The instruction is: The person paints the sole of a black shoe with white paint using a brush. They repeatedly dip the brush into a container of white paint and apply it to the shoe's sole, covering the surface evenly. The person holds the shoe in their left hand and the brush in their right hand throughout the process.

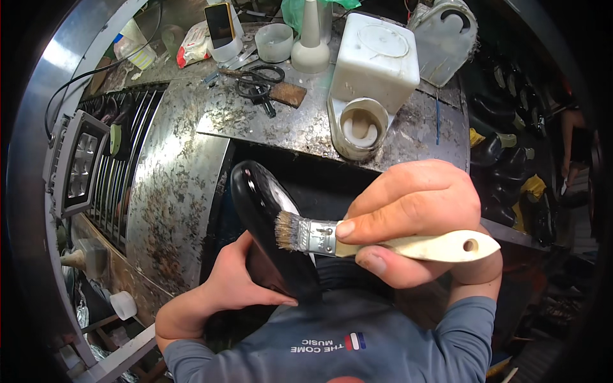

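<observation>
A glossy black shoe [258, 214] stands tilted before me, its rounded toe pointing away and a pale strip along its right side. My left hand [233, 277] grips it low on the left, thumb and fingers spread around it. In my right hand [418, 204] is a flat brush [440, 247] with a pale wooden handle and a metal ferrule. Its bristles overlap the shoe's right edge; whether they press on it I cannot tell. Beyond my right hand stands a white plastic dispenser [373, 60], with a round cup [355, 150] at its front holding pale liquid.
Black-handled scissors [258, 80] and a brown block [288, 94] lie on the stained metal bench [172, 204]. A phone [219, 25] and a white tub [274, 43] stand behind. At left are a lamp [82, 163] and a slatted rack [137, 127]. Several black shoes [504, 159] fill the right side.
</observation>
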Tool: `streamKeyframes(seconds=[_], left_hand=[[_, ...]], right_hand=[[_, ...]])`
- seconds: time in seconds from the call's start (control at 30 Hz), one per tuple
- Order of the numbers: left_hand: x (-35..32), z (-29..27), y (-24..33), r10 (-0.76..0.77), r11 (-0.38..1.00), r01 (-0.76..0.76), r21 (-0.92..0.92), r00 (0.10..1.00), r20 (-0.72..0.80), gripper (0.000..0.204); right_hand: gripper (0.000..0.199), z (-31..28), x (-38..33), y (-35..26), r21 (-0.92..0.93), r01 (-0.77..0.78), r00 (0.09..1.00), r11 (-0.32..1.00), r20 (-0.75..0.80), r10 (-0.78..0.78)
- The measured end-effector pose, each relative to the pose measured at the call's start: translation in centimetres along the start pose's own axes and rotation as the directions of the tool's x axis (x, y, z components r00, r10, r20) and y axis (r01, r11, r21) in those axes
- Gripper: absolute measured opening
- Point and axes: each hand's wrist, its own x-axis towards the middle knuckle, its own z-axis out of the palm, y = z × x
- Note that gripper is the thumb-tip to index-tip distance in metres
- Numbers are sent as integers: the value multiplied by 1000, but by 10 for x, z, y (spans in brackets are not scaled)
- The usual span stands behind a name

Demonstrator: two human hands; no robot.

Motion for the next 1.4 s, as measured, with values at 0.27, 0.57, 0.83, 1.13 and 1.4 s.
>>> streamKeyframes(seconds=[0.27, 0.57, 0.83, 1.13, 1.4], left_hand=[[2, -5, 0, -80, 883, 138, -448, 986, 148, 99], [3, -8, -5, -70, 759, 169, -629, 981, 179, 92], [1, -10, -13, -90, 709, 146, -690, 989, 116, 92], [-7, -11, -28, -101, 704, 87, -705, 995, 22, 96], [-11, -16, -48, 44, 720, -30, -694, 999, 2, 80]], right_hand=[[17, 7, -8, 6, 14, -63, 996, 998, 57, 62], [15, 20, -17, 10, 85, -93, 992, 992, 93, 85], [12, 31, -33, 5, 200, -157, 981, 967, 141, 131], [14, 9, -37, 23, 196, -174, 981, 965, 120, 153], [11, -46, -50, 82, -625, -440, 890, 645, -208, 406]])
